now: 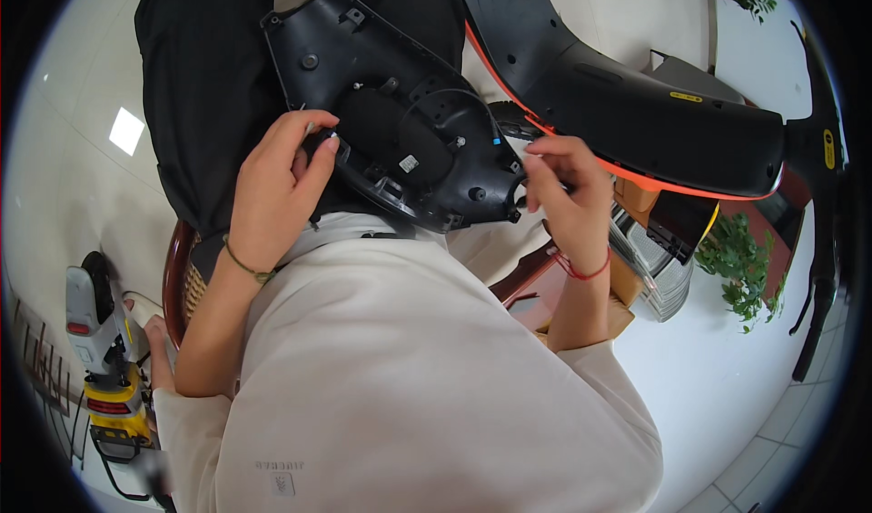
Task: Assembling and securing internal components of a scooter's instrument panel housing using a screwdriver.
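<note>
A curved black plastic panel point(313, 59), inner side up with mounting posts and a thin dark cable point(418, 99), rests across my lap. My left hand point(282, 168) grips its lower left rim, thumb on the near edge. At the panel's right end, my right hand point(568, 195) has curled fingers; whether it pinches a small part there is hidden. Just beyond, a long bent black shell point(636, 136) with an orange edge lies to the upper right.
Beneath me is a wooden chair point(177, 268). At left stands grey-and-yellow equipment point(113, 395) near a bare leg point(159, 349). To the right are a black handlebar point(822, 240), metal racks point(649, 272), cardboard point(627, 190) and leafy plants point(740, 268).
</note>
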`<state>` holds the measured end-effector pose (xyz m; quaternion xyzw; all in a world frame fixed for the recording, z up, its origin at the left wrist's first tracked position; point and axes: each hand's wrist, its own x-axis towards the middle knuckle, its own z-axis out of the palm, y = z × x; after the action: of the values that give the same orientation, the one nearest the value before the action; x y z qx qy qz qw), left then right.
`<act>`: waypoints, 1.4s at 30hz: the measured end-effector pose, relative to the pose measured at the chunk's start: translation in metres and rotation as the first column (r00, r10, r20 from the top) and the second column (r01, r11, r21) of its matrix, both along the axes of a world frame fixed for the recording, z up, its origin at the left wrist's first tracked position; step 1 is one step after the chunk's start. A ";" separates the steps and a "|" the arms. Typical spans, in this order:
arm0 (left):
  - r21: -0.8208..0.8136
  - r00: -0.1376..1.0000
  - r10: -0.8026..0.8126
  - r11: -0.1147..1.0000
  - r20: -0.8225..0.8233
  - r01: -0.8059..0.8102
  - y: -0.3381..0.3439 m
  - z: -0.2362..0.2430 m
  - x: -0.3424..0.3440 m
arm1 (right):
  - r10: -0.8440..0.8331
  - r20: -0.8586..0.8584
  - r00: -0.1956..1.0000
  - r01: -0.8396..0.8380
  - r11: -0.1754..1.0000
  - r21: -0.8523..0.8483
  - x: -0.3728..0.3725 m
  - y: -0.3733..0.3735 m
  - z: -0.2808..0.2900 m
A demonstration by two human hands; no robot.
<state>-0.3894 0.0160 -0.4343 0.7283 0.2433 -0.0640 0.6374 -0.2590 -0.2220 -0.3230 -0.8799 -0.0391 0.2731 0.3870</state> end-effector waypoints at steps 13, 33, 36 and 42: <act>0.035 1.000 0.030 0.999 -0.004 -0.030 -0.001 -0.001 -0.004 | 0.437 -0.001 0.899 -0.334 0.686 -0.646 -0.015 0.015 -0.077; 0.168 0.990 -0.015 0.986 0.143 -0.009 -0.007 -0.003 -0.010 | 0.400 0.006 0.917 -0.397 0.912 -0.105 0.007 0.087 -0.069; 0.177 0.990 -0.022 0.984 0.137 -0.002 -0.004 -0.001 -0.011 | 0.435 -0.113 0.893 -0.447 0.886 -0.123 0.016 0.107 -0.092; 0.195 0.990 -0.014 0.981 0.140 -0.014 -0.004 -0.005 -0.014 | 0.360 -0.195 0.912 -0.386 0.915 -0.119 0.020 0.104 -0.093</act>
<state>-0.4039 0.0123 -0.4392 0.7900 0.2028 0.0118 0.5785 -0.2388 -0.1175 -0.4162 -0.8569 -0.1524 0.4181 0.2601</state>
